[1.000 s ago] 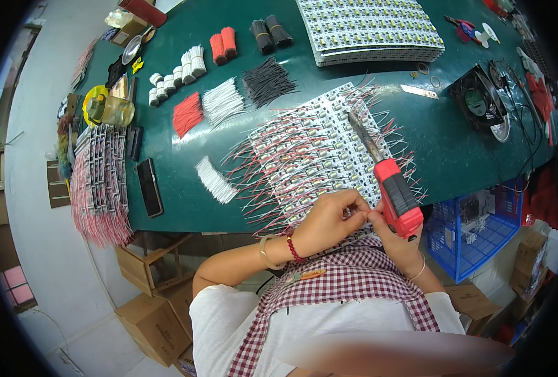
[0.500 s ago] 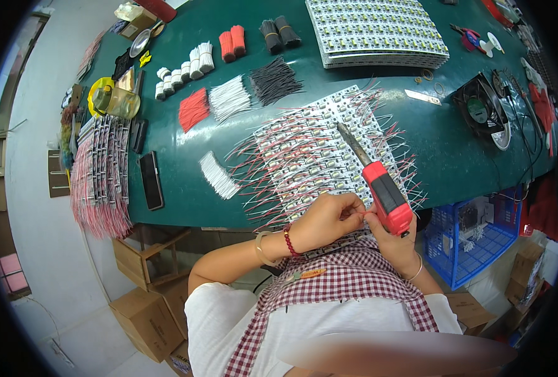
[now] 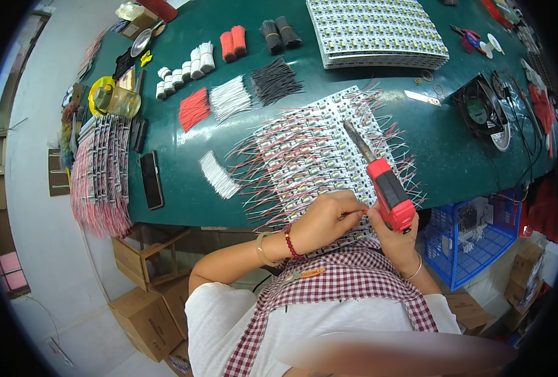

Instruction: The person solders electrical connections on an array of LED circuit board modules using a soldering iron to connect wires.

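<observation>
My right hand [image 3: 395, 244] is wrapped round a red and black soldering gun [image 3: 390, 192]. Its metal tip points up and away over a white panel of small circuit boards [image 3: 338, 110]. Thin red and white wires stick out along both sides of that panel. My left hand [image 3: 323, 223] is closed in a pinch at the panel's near edge, its fingertips meeting my right thumb. A bit of red wire [image 3: 365, 212] shows between the fingertips; most of it is hidden.
Loose red [image 3: 194, 109], white [image 3: 230, 98] and black wires [image 3: 276, 81] lie beyond, with a small white pile [image 3: 218, 175] nearer. A stack of board panels [image 3: 379, 34] stands at the back. A phone [image 3: 151, 180] lies left; a fan [image 3: 480, 107] and blue crate [image 3: 445, 242] are right.
The soldering gun has shifted slightly to the right, its tip moving a little right too. My left hand keeps its pinch, with its fingers slightly changed in pose.
</observation>
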A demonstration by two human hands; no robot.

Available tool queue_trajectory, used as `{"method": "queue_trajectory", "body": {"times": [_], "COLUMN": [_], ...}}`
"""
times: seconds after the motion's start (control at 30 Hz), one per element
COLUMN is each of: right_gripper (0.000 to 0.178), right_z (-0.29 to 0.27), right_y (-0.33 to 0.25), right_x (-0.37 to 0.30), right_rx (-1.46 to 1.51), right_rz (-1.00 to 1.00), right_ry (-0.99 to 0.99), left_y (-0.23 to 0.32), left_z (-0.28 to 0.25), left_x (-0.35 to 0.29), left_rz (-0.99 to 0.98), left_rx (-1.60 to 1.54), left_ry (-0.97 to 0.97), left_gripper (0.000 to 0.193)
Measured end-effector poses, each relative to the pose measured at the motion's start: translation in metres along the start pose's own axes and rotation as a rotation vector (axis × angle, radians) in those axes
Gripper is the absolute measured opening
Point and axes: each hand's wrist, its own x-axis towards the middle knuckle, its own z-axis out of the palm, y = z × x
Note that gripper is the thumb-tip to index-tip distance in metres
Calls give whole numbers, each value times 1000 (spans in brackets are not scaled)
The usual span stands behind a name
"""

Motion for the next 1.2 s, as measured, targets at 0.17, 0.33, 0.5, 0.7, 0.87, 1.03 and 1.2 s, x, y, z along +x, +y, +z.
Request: {"method": "queue_trajectory", "body": {"times": [0.17, 0.33, 0.5, 0.7, 0.87, 1.03, 1.2], "right_gripper": [41, 41, 42, 53, 55, 25, 14], "right_z": [0, -2, 3, 0, -2, -4, -9], "right_y": [-2, 0, -9, -19, -20, -13, -25], "right_x": [1, 1, 1, 3, 5, -2, 6], "right_rx": [-39, -70, -26, -194, -281, 272, 289], "right_rz": [-79, -62, -64, -234, -231, 151, 165], "right_ry": [-29, -78, -19, -58, -126, -57, -90], "left_y": [2, 8, 3, 5, 4, 9, 9], "left_z": [-2, -2, 2, 2, -1, 2, 8], "left_x": [1, 0, -1, -4, -2, -3, -7], "left_rz": [-25, -148, -198, -161, -124, -40, 80], "left_rx": [22, 16, 18, -3, 42, 174, 94], "left_ry": [22, 0, 3, 14, -11, 38, 59], "left_gripper": [12, 13, 11, 11, 11, 9, 6]}}
